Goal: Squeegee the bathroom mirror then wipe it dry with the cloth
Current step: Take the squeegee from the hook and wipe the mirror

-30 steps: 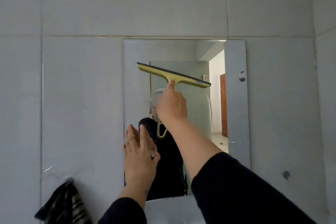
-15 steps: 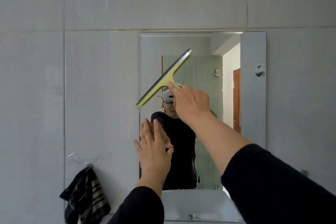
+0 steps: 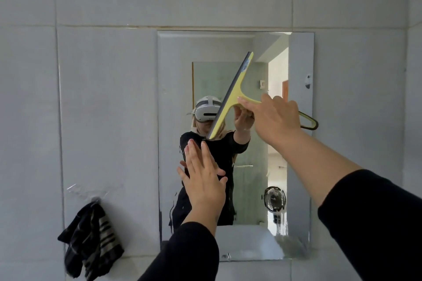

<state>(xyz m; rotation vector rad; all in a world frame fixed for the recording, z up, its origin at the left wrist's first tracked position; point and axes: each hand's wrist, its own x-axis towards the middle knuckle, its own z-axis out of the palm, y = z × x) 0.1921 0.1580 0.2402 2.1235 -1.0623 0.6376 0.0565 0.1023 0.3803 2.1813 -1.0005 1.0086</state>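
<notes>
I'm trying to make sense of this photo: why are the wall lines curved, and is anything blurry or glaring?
Head view: the wide lens bows the tile joints near the edges; the mirror reflects a bright doorway, overexposed; light is soft and even; the squeegee in the right hand is sharp, as are the left hand and the striped cloth.

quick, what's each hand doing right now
Left hand: open, flat, fingers spread, holding nothing.
Right hand: closed on the squeegee handle.

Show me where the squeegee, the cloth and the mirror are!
squeegee (image 3: 235,93): head view, yellow blade bar.
cloth (image 3: 91,242): head view, middle of the hanging striped fabric.
mirror (image 3: 173,98): head view, bare glass, left side.
</notes>
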